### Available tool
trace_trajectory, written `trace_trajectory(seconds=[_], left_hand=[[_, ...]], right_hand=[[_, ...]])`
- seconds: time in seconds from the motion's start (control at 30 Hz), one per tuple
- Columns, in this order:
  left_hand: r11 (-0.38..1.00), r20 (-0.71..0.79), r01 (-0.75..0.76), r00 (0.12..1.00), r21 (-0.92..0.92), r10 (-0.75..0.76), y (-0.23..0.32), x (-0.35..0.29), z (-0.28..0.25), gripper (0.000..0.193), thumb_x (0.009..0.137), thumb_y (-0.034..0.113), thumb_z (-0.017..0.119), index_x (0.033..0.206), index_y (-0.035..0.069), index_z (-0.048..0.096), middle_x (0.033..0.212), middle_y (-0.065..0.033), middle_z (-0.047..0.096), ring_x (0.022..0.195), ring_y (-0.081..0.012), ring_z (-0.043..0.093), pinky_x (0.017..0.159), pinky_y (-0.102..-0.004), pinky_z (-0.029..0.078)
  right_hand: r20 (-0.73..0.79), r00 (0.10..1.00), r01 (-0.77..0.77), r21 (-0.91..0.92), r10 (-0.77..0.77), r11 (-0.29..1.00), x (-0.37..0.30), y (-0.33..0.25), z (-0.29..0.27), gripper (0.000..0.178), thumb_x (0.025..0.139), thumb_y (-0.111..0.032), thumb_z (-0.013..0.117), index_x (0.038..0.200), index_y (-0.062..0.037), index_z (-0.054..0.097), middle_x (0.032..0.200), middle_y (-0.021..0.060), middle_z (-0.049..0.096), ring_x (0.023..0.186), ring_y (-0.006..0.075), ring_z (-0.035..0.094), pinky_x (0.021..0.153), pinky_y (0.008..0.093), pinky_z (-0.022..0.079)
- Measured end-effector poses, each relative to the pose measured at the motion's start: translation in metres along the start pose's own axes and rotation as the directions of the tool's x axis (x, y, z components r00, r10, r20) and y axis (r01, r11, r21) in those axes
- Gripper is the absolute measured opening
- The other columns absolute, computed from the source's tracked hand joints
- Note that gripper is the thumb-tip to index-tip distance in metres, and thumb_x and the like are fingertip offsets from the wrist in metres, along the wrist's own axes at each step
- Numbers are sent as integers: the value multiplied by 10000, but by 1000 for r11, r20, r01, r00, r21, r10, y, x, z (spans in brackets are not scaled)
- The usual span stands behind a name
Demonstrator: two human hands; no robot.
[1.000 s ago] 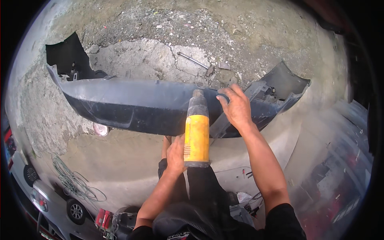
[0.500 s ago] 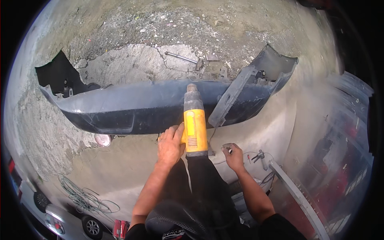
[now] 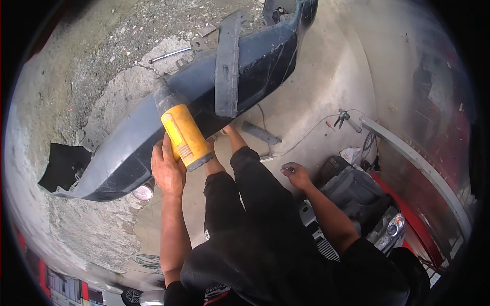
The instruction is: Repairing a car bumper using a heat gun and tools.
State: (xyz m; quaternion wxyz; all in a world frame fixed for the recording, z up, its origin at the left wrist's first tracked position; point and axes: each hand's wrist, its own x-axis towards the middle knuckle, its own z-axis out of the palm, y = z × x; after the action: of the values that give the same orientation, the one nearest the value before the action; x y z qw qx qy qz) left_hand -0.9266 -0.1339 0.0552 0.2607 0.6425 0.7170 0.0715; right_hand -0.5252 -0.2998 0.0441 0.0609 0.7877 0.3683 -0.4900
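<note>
My left hand (image 3: 169, 171) is wrapped round the grip of a yellow heat gun (image 3: 185, 130), whose dark nozzle points away from me over the car bumper (image 3: 148, 125). The bumper is dark grey and scuffed, and slants from lower left to upper right. A long grey plastic strip (image 3: 227, 66) lies across its right part. Off to the right, my right hand (image 3: 297, 176) is closed in the air beside my knee. Something small and dark shows at its fingers, too small to name.
A flat dark piece (image 3: 261, 132) lies on the concrete right of my feet. Beyond it are a caulking gun (image 3: 349, 121) and a cable. Car parts with a headlight (image 3: 394, 225) sit lower right. A metal bar tool (image 3: 171, 54) rests on the rubble behind the bumper.
The view has turned, so the bumper now slants. The heat gun and left hand appear further left, with the gun tilted. My right hand stays closed.
</note>
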Motion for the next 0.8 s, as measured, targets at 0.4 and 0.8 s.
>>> trace_trajectory(seconds=[0.4, 0.8], left_hand=[[996, 22, -24, 1000, 87, 22, 8, -6, -9, 570, 798, 44, 645, 1341, 100, 482, 1154, -155, 567, 1032, -360, 584, 854, -445, 481], [984, 18, -71, 997, 164, 69, -1, -4, 4, 718, 678, 63, 703, 1355, 99, 465, 1162, -117, 550, 1042, -311, 560, 885, -431, 435]], right_hand=[[84, 972, -230, 166, 219, 959, -30, 43, 20, 284, 836, -301, 685, 981, -59, 720, 930, 114, 712, 851, 241, 673, 798, 338, 513], [17, 997, -77, 255, 75, 964, 1, -50, -2, 250, 865, -220, 680, 991, -4, 695, 806, 102, 683, 740, 182, 634, 716, 314, 494]])
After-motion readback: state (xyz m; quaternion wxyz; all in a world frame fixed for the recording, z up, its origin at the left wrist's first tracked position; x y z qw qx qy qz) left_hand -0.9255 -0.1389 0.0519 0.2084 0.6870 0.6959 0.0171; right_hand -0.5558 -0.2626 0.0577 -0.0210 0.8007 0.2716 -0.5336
